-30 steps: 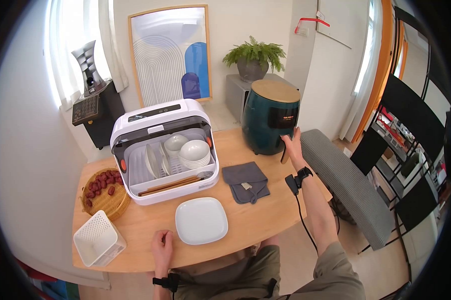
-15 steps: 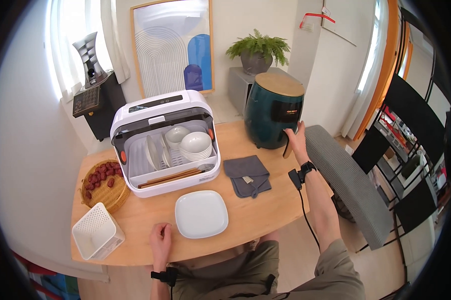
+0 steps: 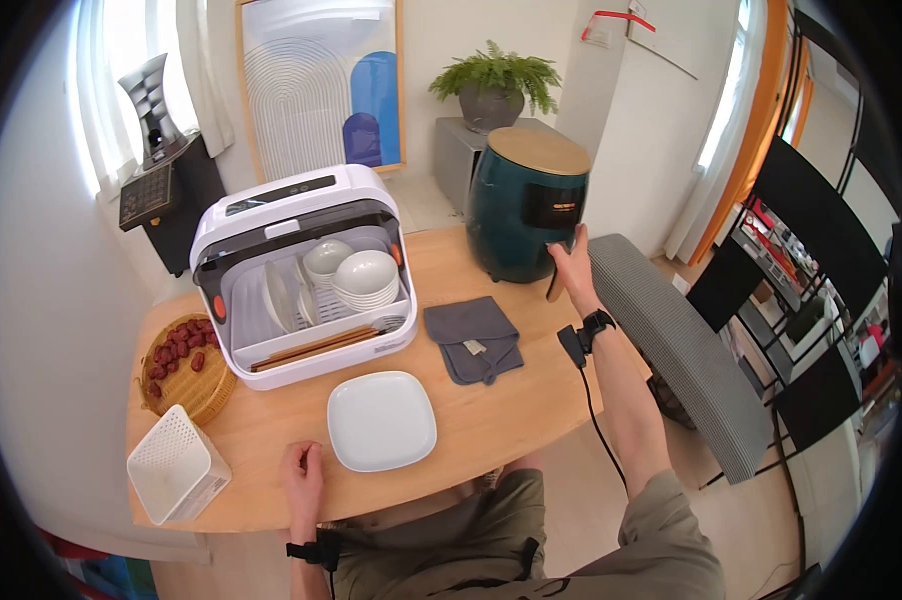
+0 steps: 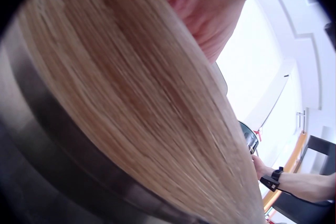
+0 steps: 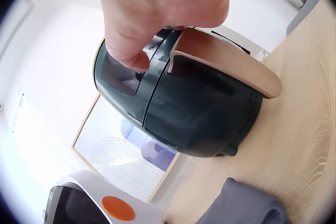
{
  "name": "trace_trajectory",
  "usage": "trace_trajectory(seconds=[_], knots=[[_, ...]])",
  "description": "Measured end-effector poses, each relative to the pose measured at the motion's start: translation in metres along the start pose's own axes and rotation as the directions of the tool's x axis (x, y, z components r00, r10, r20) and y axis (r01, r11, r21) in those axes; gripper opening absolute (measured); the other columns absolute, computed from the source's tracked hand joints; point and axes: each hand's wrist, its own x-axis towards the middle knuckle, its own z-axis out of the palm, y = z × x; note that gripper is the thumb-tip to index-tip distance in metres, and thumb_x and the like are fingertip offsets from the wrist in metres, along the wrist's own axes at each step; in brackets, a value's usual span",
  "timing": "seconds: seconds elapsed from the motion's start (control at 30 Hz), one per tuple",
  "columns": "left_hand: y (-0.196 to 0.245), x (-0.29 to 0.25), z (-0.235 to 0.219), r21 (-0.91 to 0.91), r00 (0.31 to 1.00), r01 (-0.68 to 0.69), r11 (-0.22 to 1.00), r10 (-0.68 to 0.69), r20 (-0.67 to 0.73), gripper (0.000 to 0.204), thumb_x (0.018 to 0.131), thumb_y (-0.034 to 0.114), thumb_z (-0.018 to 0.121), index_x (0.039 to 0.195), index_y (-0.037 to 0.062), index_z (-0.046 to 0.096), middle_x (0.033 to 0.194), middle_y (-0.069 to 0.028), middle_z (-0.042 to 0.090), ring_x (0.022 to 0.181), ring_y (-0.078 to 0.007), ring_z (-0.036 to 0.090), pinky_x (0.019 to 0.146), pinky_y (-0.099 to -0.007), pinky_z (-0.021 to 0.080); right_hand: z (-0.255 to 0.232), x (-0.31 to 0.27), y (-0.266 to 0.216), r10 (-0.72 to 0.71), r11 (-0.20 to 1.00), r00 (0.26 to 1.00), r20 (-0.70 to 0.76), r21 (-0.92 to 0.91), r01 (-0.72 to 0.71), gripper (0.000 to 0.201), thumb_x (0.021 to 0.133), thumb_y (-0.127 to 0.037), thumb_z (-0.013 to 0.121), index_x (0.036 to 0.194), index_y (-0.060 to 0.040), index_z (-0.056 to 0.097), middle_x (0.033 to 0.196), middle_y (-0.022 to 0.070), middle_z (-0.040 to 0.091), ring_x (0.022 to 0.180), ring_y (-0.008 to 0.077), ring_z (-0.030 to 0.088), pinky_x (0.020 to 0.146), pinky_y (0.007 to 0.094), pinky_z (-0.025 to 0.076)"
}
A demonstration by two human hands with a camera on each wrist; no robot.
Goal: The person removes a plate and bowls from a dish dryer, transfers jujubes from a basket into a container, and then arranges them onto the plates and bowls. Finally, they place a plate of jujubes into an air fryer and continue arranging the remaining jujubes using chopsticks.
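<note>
The dark green air fryer point(image 3: 506, 225) with a wood-look lid stands at the table's right rear. My right hand point(image 3: 575, 272) touches its front at the top of the brown handle point(image 5: 228, 61), with the thumb against the body and the fingers extended upward along the side. In the right wrist view the fingertips are hidden behind the hand. My left hand point(image 3: 302, 480) rests loosely curled at the table's near edge, holding nothing, left of a pale square plate point(image 3: 382, 421). Between plate and fryer lies a folded grey cloth point(image 3: 471, 335).
A white dish cabinet point(image 3: 311, 365) at the table's rear left holds bowls, plates and chopsticks. Left of it sit a wicker basket point(image 3: 196, 395) with red dates and a white perforated bin point(image 3: 176, 470). A grey padded bench point(image 3: 671, 350) stands beyond the table's right edge.
The head view has shifted slightly, moving the whole scene up and then left in the frame. Both hands stay in nearly the same places, the right one still at the air fryer's front.
</note>
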Motion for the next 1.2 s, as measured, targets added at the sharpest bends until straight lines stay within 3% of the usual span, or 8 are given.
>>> trace_trajectory(seconds=[0.27,0.5,0.7,0.83,0.9,0.97,1.03,1.2], knots=[[-0.003,0.001,0.0,0.012,1.0,-0.019,1.0,0.019,-0.015,0.015,0.093,0.011,0.057,0.091,-0.0028,0.062,0.084,-0.0062,0.062,0.077,-0.0121,0.054,0.071,-0.0264,0.045,-0.015,-0.001,-0.017,-0.084,0.995,0.972,-0.221,0.036,0.094,0.091,0.078,-0.026,0.06,0.147,0.0101,0.013,0.152,0.0293,0.024,0.141,0.0404,0.026,0.115,0.0389,0.024],[-0.004,0.003,-0.001,0.064,0.999,-0.024,0.998,0.025,-0.024,0.015,0.093,0.011,0.057,0.091,-0.003,0.062,0.082,-0.0061,0.061,0.077,-0.0121,0.054,0.071,-0.026,0.045,-0.014,-0.007,-0.012,0.056,0.998,0.998,0.025,0.027,-0.057,0.086,0.082,-0.03,0.062,0.146,0.0083,0.021,0.149,0.0277,0.033,0.14,0.0393,0.03,0.114,0.0386,0.026],[0.003,0.003,-0.001,0.046,0.998,0.055,0.997,-0.055,-0.017,0.013,0.091,0.01,0.059,0.09,-0.0033,0.062,0.084,-0.0097,0.061,0.077,-0.0177,0.057,0.071,-0.0283,0.046,-0.019,-0.003,-0.004,-0.06,0.961,0.953,-0.298,0.239,0.136,0.047,0.09,-0.018,0.055,0.132,0.0025,0.048,0.13,0.0185,0.054,0.122,0.0267,0.05,0.105,0.0377,0.036],[-0.003,0.004,0.001,0.05,0.999,-0.01,0.999,0.012,-0.043,0.013,0.091,0.01,0.06,0.09,-0.0024,0.063,0.082,-0.0087,0.061,0.074,-0.0166,0.056,0.067,-0.0279,0.045,-0.022,-0.034,-0.022,-0.188,0.947,0.946,-0.265,0.208,0.246,0.036,0.091,-0.013,0.053,0.124,0.0016,0.055,0.121,0.0133,0.059,0.115,0.0236,0.054,0.101,0.0361,0.039],[-0.005,0.004,0.001,0.074,0.997,-0.021,0.997,0.026,-0.075,0.013,0.091,0.011,0.06,0.09,-0.0021,0.063,0.082,-0.0087,0.061,0.072,-0.0163,0.056,0.066,-0.028,0.045,-0.022,-0.063,-0.03,-0.105,0.983,0.993,0.057,0.16,0.095,0.031,0.092,-0.014,0.054,0.12,0.0003,0.057,0.117,0.0109,0.062,0.114,0.0219,0.055,0.1,0.0358,0.04],[-0.011,0.003,0.002,0.065,0.998,-0.015,0.998,0.019,-0.055,0.013,0.091,0.011,0.061,0.09,-0.0017,0.064,0.081,-0.009,0.06,0.071,-0.0163,0.055,0.065,-0.0282,0.045,-0.016,-0.094,-0.04,-0.086,0.996,0.899,0.43,0.039,0.076,0.04,0.092,-0.02,0.058,0.128,-0.0034,0.053,0.129,0.0163,0.056,0.123,0.027,0.05,0.106,0.0378,0.036],[-0.005,0.004,0.002,0.067,0.996,0.009,0.998,-0.003,-0.086,0.013,0.09,0.011,0.061,0.091,-0.0012,0.064,0.082,-0.0098,0.061,0.07,-0.0176,0.056,0.065,-0.0288,0.046,-0.006,-0.136,-0.05,-0.249,0.936,0.734,0.631,-0.038,0.349,0.056,0.091,-0.026,0.062,0.141,-0.0091,0.044,0.145,0.0222,0.041,0.137,0.0361,0.035,0.112,0.0408,0.029],[-0.019,0.005,0.004,0.085,0.984,-0.143,0.986,0.151,-0.097,0.013,0.089,0.013,0.062,0.09,0.0,0.065,0.084,-0.0134,0.063,0.071,-0.0255,0.061,0.063,-0.0333,0.048,0.02,-0.173,-0.045,0.184,0.839,0.375,0.909,-0.344,0.422,0.069,0.091,-0.038,0.058,0.149,-0.0105,0.032,0.156,0.0257,0.016,0.146,0.0418,0.008,0.117,0.0446,0.018]])
